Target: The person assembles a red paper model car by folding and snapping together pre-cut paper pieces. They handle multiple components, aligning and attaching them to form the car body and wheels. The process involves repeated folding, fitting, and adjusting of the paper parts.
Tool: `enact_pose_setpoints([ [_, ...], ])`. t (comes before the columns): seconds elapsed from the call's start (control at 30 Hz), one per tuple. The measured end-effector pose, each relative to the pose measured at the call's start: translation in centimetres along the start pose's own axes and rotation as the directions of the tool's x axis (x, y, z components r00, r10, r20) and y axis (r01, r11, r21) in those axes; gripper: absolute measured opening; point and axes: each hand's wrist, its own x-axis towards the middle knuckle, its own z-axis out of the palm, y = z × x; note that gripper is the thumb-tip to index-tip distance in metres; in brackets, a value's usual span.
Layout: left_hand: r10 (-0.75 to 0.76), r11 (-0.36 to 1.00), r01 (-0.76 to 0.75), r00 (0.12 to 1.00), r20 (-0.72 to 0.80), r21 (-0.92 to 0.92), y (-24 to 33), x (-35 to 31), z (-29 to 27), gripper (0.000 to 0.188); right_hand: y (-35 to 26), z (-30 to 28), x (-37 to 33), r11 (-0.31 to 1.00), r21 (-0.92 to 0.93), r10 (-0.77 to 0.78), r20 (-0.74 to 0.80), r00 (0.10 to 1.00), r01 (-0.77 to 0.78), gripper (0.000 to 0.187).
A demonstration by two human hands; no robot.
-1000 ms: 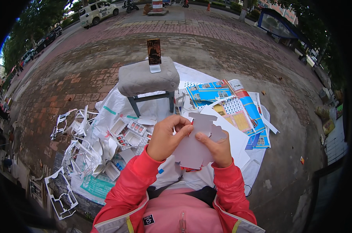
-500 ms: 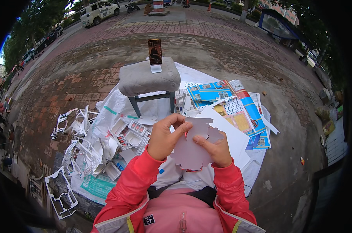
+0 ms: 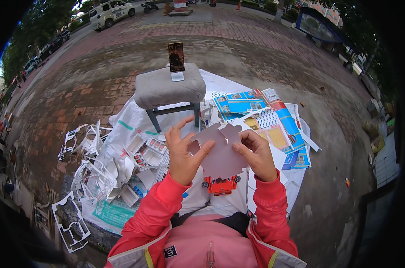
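Note:
A pale grey-white die-cut cardboard piece (image 3: 223,156) with tabs and notches is held up before my chest. My left hand (image 3: 183,151) grips its left side, thumb on the face and index finger raised off it. On the right side my right hand (image 3: 259,156) pinches it between thumb and fingers. A small gap shows between flaps at its upper middle. Below it, a red toy car (image 3: 222,186) with black wheels rests between my legs, its far part hidden by the cardboard.
White cardboard offcuts (image 3: 93,176) and small printed boxes (image 3: 153,158) lie on a white sheet (image 3: 122,116) at the left. Blue printed sheets (image 3: 242,105) are piled at the right. Ahead, a grey padded stool (image 3: 169,89) bears a phone (image 3: 176,57) on a stand.
The cardboard has turned and its flaps spread. My left hand has shifted from its top to its left side. More of the red toy car shows.

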Motion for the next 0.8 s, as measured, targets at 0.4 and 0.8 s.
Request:
enact_pose_setpoints([
  [0.4, -0.323, 0.268, 0.721, 0.692, 0.645, -0.639, -0.9, -0.5, 0.0, 0.03, -1.4, -0.3, 1.4, 0.979, -0.189, -0.08, 0.013, 0.997, 0.082, 0.024],
  [0.8, -0.519, 0.408, 0.566, 0.789, 0.328, -0.716, 1.5, -2.6, 1.6, 0.02, -0.2, 5.1, 1.3, 0.585, -0.729, -0.63, -0.132, 0.765, 0.356, 0.023],
])
